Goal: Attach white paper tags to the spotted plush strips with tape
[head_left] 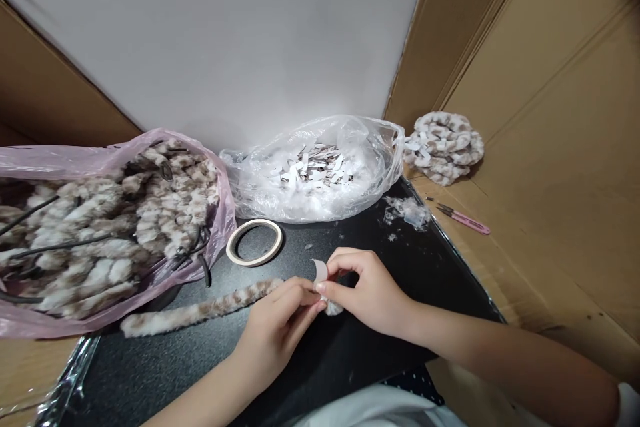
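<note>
A fluffy brown-and-white strip lies on the black tabletop, its right end running under my left hand. The fingers of that hand are closed on the strip's end. My right hand pinches a short piece of white tape that curls up between the two hands. Both sets of fingertips meet there, and a pale furry tip shows just below them. What else lies between the fingertips is hidden. Behind my left hand a thin roll of masking tape lies flat.
On the left a pink plastic bag bulges with furry strips and black cords. A clear bag of small metal pieces with white tabs stands at the back. Rightward are fluff scraps, pink thread snips and a furry bundle.
</note>
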Demonstrator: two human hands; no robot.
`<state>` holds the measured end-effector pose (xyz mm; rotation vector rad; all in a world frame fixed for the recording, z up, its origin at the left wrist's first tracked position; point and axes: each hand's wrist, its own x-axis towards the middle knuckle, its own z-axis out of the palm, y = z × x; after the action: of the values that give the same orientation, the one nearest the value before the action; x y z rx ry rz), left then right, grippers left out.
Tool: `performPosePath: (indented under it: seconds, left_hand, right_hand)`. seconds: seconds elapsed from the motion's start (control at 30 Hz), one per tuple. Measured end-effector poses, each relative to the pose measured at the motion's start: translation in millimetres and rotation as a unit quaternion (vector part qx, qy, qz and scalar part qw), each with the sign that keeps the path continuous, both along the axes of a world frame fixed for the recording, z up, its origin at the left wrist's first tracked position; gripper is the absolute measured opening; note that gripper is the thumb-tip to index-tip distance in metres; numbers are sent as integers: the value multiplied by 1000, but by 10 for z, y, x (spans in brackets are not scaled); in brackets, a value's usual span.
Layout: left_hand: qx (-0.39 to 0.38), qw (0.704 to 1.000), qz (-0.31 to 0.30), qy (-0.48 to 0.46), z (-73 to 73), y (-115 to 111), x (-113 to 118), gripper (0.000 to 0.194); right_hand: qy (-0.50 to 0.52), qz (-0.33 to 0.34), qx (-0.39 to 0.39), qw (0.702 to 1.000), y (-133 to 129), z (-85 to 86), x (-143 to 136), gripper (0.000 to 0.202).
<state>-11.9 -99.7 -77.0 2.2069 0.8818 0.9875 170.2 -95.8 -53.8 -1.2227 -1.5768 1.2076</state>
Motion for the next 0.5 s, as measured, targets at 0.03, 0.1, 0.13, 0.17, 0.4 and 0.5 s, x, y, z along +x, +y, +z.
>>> performPosePath:
  seconds: [0.03,0.1,0.13,0.17,0.4,0.5]
  left_hand:
    - [-11,1000,-2,-9,-5,4,-9,12]
    - [-39,999,8,-13,-21,10,-22,12]
    - [-59,998,15,-13,-31,10,-25,13]
    - [-79,997,20,-14,-40,8,-24,15]
    - [-75,996,51,10,-78,-13,1,12]
    - [-44,995,20,85,-113,16,-9,10]
  right_hand:
    - [-2,0,8,1000,-10,-3,-1,11]
    - [-3,-3,25,1000,-27,-23,-8,11]
    - [-3,-6,35,999,-34,-39,-12,11]
    - [-3,-8,46,999,-39,-56,-15,12]
    - [30,-21,49,998,-84,-98,-30,13]
    - [41,-22,21,999,-105,-88,-38,12]
